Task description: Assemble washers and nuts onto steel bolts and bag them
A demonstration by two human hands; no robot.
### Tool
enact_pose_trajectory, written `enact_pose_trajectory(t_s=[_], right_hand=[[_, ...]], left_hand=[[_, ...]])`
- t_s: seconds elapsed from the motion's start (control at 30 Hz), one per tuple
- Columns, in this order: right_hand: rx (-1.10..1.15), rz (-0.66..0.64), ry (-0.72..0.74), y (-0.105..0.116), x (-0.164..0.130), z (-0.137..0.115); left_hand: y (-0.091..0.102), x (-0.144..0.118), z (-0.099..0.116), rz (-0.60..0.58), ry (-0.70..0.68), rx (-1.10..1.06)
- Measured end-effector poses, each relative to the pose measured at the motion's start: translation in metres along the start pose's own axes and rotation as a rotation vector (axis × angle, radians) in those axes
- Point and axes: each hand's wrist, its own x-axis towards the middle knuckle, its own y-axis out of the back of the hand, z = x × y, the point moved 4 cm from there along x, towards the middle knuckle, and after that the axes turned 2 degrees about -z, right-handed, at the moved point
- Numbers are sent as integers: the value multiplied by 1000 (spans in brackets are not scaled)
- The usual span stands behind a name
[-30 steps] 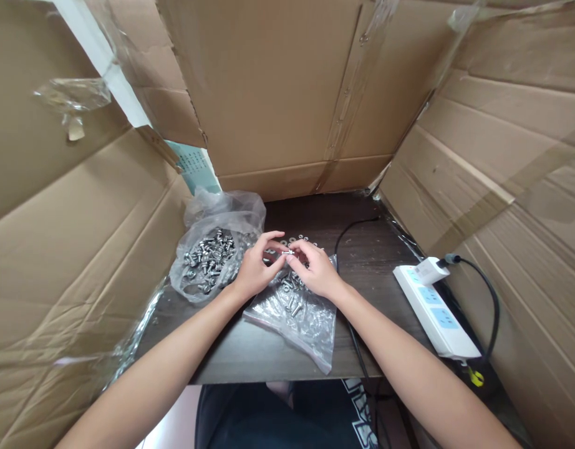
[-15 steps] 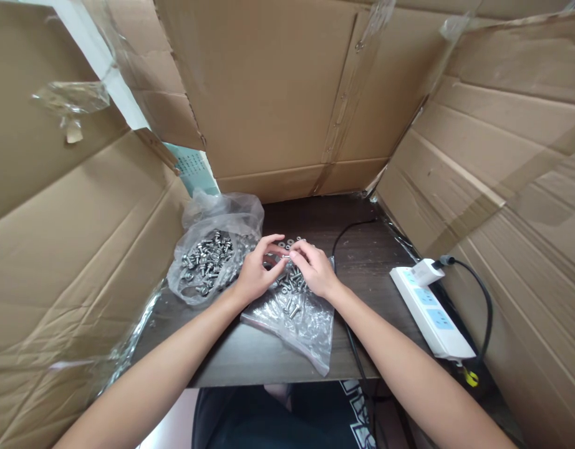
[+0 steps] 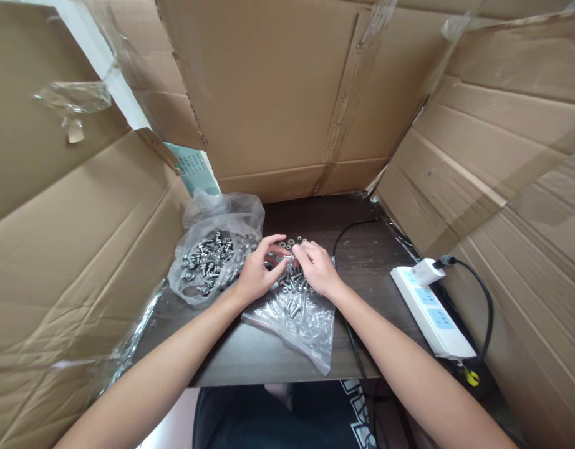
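While pinched together, both hands (image 3: pixel 287 269) grip screw (image 3: pixel 288 256).

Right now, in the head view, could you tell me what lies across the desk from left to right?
Open bag of screws → left hand → small screw pinched between both hands → right hand → black cable → white power strip.

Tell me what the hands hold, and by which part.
Both hands, left hand and right hand, pinch one small screw between their fingers; which end each grips is too small to tell.
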Motion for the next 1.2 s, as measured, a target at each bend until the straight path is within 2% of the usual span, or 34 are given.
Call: enact_pose_trajectory(t_s=[0.17, 0.33, 0.47, 0.63, 0.73, 0.83, 0.9, 1.07, 1.2], right_hand=[[86, -11, 51, -1, -1, -2], [18, 1, -33, -1, 0, 2], [57, 0, 7, 1, 1, 1], [0, -39, -42, 0, 2, 4], [31, -35, -2, -2, 1, 2], [-25, -56, -56, -5, 1, 4], [-32, -43, -82, -4, 0, 5], [64, -12, -6, -1, 1, 3], [35, -9, -58, -1, 1, 5]], left_hand=[[0, 0, 0, -4, 12, -1], [0, 0, 0, 0, 19, 8], [1, 1, -1, 1, 29, 9], [2, 1, -2, 12, 42, 14], [1, 1, -2, 14, 32, 4], [-1, 0, -2, 6, 25, -6], [-1, 0, -1, 3, 32, -9], [1, 1, -2, 19, 45, -20], [2, 0, -5, 37, 60, -12]])
